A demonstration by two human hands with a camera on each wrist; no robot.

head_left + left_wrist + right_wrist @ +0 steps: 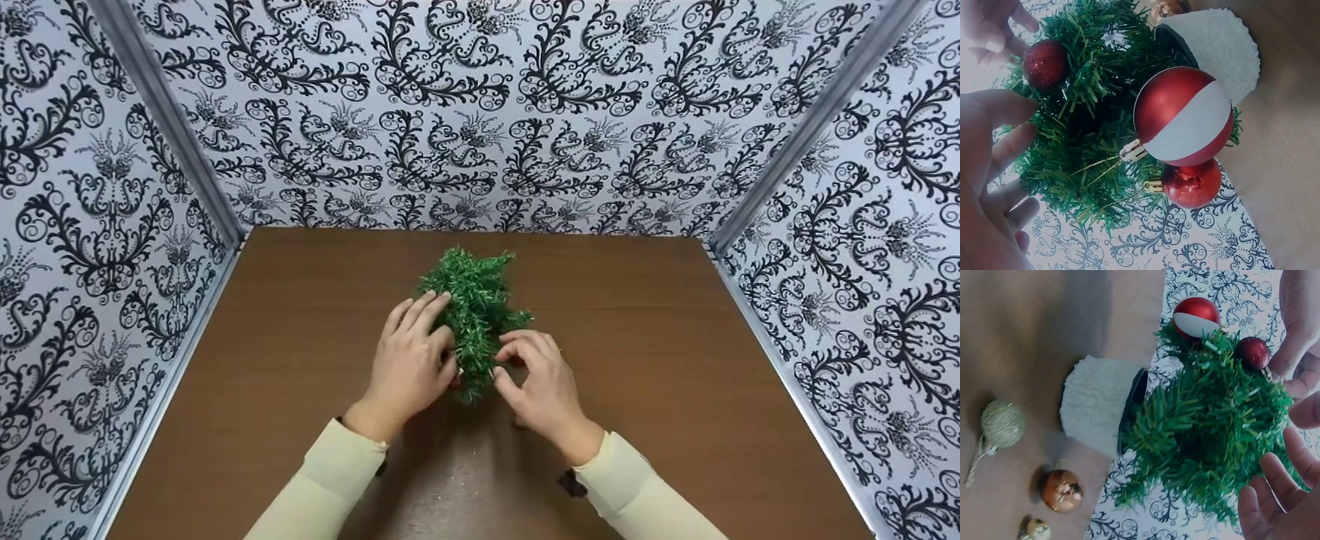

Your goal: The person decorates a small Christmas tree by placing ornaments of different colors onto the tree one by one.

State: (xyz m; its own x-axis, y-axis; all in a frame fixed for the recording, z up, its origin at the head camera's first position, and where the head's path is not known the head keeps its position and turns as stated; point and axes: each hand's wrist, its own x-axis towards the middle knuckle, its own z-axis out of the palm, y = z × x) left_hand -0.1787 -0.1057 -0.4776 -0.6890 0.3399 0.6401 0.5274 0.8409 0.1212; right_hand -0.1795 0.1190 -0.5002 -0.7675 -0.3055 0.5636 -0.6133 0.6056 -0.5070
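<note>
A small artificial Christmas tree (474, 311) stands between both hands, its base a fluffy white pot (1098, 405). My left hand (409, 360) is at its left side, thumb and forefinger pinching at the cap of a dark red glitter bauble (1253, 354) against the branches; the other fingers stretch along the greenery. At the right side, my right hand (541, 382) has its thumb and forefinger apart, fingertips right at the needles. On the tree hang a large red-and-white bauble (1184, 115) and a shiny red bauble (1193, 184), by gold cords.
On the brown table (300, 300) lie a pale gold glitter bauble (1003, 423), a copper bauble (1062, 490) and a small gold bauble (1039, 529), seen in the right wrist view. Patterned black-and-white walls (465, 135) enclose the table at the back and sides.
</note>
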